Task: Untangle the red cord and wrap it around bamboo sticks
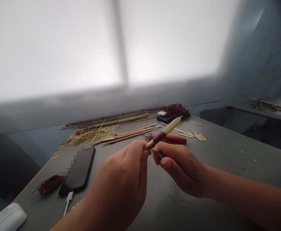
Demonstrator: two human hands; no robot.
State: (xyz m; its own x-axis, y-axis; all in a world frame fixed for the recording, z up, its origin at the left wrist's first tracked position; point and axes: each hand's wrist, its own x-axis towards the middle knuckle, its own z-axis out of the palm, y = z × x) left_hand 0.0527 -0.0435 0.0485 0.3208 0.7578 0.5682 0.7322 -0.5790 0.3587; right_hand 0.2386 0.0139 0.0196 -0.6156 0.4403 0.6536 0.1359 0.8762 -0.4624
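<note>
My left hand (124, 175) is closed round the lower end of a pale bamboo stick (169, 128) that has dark red thread wound about its middle; the stick points up and to the right. My right hand (179, 165) is closed just beside it, pinching a small dark blade-like tool (157, 155) near the stick's wrapped part. Both hands hover over a grey table (227, 160).
A black phone (79, 171) with a white cable lies at left, beside a clump of dark red thread (49, 184). Bamboo sticks (131, 133), straw shavings (89, 135), a red-handled tool (176, 139), cut slivers (194, 134) and more red thread (176, 110) lie further back. A white case (7, 218) sits at lower left.
</note>
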